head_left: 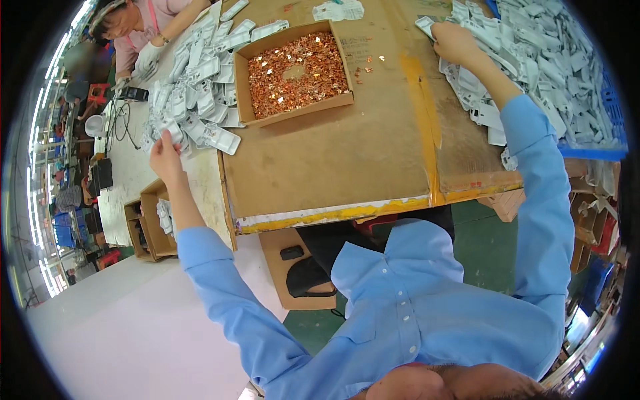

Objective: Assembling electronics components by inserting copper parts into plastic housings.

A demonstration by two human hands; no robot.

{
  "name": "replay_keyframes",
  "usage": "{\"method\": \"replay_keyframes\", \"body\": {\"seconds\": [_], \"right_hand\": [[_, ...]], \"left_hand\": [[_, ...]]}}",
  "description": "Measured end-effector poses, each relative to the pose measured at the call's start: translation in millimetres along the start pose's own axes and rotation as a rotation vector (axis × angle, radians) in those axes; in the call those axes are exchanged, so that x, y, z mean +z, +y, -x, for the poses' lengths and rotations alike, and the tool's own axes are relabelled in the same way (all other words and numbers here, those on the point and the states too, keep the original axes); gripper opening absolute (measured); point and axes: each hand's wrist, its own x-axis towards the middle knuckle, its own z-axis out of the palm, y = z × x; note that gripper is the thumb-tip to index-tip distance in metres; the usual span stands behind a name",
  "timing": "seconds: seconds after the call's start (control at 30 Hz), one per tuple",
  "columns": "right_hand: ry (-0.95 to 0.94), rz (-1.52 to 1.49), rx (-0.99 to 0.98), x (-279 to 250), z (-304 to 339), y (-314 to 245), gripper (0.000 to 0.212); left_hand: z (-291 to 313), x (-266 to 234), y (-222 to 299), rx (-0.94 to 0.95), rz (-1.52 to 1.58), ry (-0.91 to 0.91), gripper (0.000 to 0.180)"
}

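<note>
My left hand (pixel 167 157) is at the near edge of a heap of white plastic housings (pixel 200 77), its fingers closed on one white plastic housing (pixel 173 131). Far to the right, my right hand (pixel 456 44) pinches another white plastic housing (pixel 425 27) beside the loose housings spilled from a large pile. Between my hands stands an open cardboard box (pixel 303 110) holding many small copper-coloured metal pieces (pixel 293 83). One housing (pixel 222 139) lies at the heap's corner, close to my left hand.
A blue crate (pixel 590 153) overflowing with white housings stands at the right. A gloved co-worker's hand (pixel 148 59) is behind the left heap. Small cardboard boxes (pixel 155 220) sit at the left table's near edge. Yellow tape (pixel 420 113) crosses the cardboard-covered table. A few metal pieces lie scattered right of the box.
</note>
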Motion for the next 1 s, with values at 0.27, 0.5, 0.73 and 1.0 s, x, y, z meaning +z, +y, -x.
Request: {"method": "replay_keyframes", "body": {"seconds": [0.27, 0.5, 0.73, 1.0], "right_hand": [[0.301, -0.193, -0.093, -25.4, 26.6, -21.5, 0.015], [0.497, -0.438, -0.949, -100.6, 97.2, -149.5, 0.011], [0.424, -0.639, -1.212, -95.8, 100.1, -226.2, 0.015], [0.322, -0.286, -0.741, -51.4, -57.4, -217.1, 0.011]], "left_hand": [[-10.1, 26.1, 19.5, 0.083, 0.124, 0.063, 0.041], [175.9, 45.5, 62.4, -0.103, 0.347, -0.69, 0.043], [257.9, 19.8, 38.3, -0.54, 0.863, -0.741, 0.034], [295.8, 0.6, 18.7, -0.601, 1.049, -0.441, 0.037]]}}
